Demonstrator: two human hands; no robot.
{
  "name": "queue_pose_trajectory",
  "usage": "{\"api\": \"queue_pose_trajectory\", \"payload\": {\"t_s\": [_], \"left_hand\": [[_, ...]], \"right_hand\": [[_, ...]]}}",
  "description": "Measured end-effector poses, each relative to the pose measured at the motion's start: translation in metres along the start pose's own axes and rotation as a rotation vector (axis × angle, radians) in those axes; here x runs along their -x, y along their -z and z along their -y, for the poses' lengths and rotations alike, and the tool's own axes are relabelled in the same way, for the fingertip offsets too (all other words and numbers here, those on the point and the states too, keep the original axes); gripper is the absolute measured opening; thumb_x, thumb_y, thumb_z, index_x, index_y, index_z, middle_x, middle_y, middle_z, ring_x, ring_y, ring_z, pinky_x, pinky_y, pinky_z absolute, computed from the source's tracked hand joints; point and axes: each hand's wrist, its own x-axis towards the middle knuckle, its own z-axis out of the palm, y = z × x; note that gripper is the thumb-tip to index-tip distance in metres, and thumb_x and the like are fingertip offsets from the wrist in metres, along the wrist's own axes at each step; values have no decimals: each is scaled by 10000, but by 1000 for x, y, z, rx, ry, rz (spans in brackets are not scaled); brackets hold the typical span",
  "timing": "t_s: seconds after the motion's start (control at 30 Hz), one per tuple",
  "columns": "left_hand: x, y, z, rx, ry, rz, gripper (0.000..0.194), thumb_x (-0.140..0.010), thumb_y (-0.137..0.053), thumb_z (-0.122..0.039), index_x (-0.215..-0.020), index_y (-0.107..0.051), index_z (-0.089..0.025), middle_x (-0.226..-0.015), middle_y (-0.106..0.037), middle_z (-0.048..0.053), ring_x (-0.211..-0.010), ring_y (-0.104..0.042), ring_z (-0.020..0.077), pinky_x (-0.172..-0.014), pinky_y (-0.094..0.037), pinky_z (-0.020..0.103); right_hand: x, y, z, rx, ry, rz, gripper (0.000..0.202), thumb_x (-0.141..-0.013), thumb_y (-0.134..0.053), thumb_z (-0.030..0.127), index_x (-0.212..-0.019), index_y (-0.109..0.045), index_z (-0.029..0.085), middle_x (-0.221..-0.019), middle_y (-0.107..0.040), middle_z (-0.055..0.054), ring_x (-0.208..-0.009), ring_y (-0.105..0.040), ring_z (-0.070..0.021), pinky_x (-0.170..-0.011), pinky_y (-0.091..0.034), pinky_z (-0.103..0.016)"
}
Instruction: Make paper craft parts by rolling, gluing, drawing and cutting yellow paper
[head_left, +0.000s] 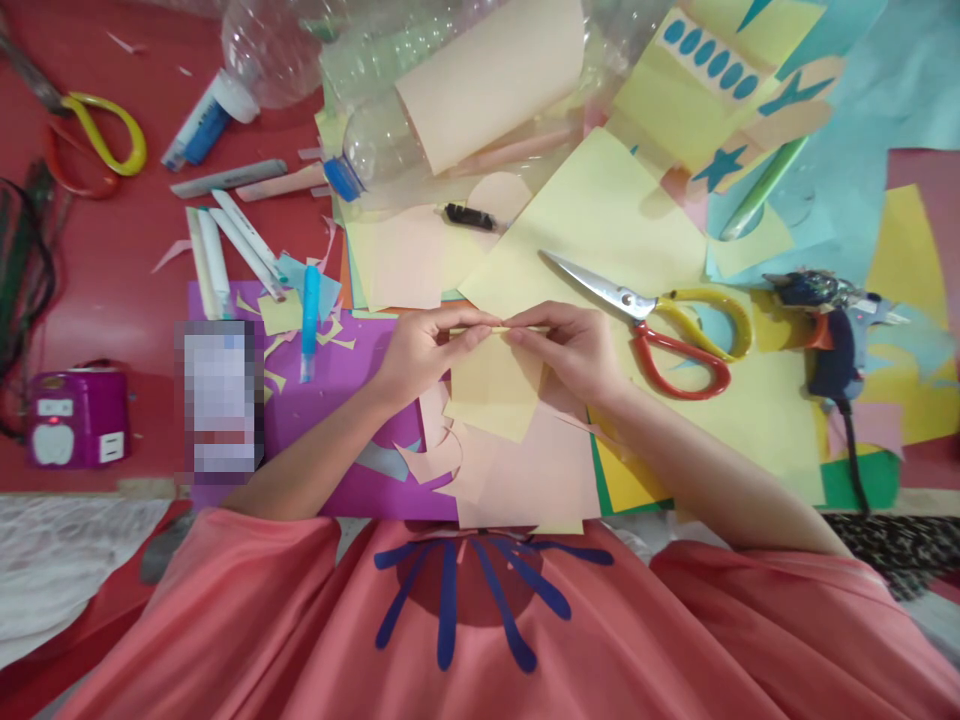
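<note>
A small sheet of pale yellow paper (496, 385) hangs between my two hands, its upper edge pinched at the fingertips. My left hand (439, 345) is closed on the left part of that edge. Close beside it, my right hand (566, 345) pinches the right part, thumb against fingers. The fingertips nearly meet, and the edge between them looks narrowly folded or rolled. Peach paper pieces (536, 475) lie beneath. Just beyond my right hand rest scissors (637, 310) with yellow and red handles, blades parted, on a large yellow sheet (772, 430).
A glue gun (840, 350) with a cord lies at the right. Plastic bottles (375, 150) and a peach paper roll (495, 80) are at the back. On the left are markers (240, 240), a phone (221, 400), a purple plug adapter (79, 418) and more scissors (101, 135).
</note>
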Motion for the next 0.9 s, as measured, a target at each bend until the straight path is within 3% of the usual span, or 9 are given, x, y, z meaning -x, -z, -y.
{"api": "queue_pose_trajectory", "payload": {"t_s": [0.17, 0.33, 0.47, 0.63, 0.77, 0.9], "left_hand": [[0, -1, 1, 20, -14, -18, 222, -816, -684, -371, -913, -783, -198, -918, -787, 45, -809, -711, 147, -660, -535, 224], [0, -2, 4, -26, -32, -42, 216, -816, -687, -378, -908, -787, -210, -864, -784, 35, -712, -683, 130, -595, -503, 227], [2, -2, 3, -50, -92, -94, 165, -820, -683, -342, -880, -785, -227, -854, -784, 23, -735, -692, 122, -615, -506, 220], [3, -3, 3, -49, -119, -83, 171, -822, -669, -334, -893, -773, -218, -903, -783, 34, -818, -710, 137, -692, -542, 227], [2, -2, 3, -12, -33, -78, 303, -822, -665, -432, -978, -756, -188, -957, -780, 58, -834, -709, 146, -677, -540, 215], [1, -1, 1, -24, -34, -88, 286, -835, -653, -443, -887, -778, -191, -860, -782, 42, -751, -684, 131, -612, -502, 204]], "right_hand": [[0, 0, -4, -16, 73, 11, 46, -727, -726, 199, -726, -758, 233, -754, -732, -9, -684, -640, -125, -612, -496, -272], [0, 0, -6, 21, 87, 18, 38, -743, -724, 265, -745, -739, 230, -786, -717, -12, -737, -640, -137, -639, -500, -282], [0, 1, -4, 41, 17, 12, 209, -718, -767, 342, -890, -741, 226, -790, -692, -4, -691, -599, -117, -568, -450, -247], [0, 1, -1, 28, -19, 13, 122, -746, -703, 305, -688, -713, 198, -680, -675, -2, -605, -563, -105, -523, -418, -240], [-1, 1, 0, 26, -41, -12, 100, -731, -699, 277, -685, -717, 190, -659, -672, 0, -566, -533, -95, -497, -394, -235], [-1, 2, 2, 8, -59, -12, 98, -726, -701, 280, -682, -713, 194, -673, -680, -3, -589, -557, -104, -510, -421, -238]]}}
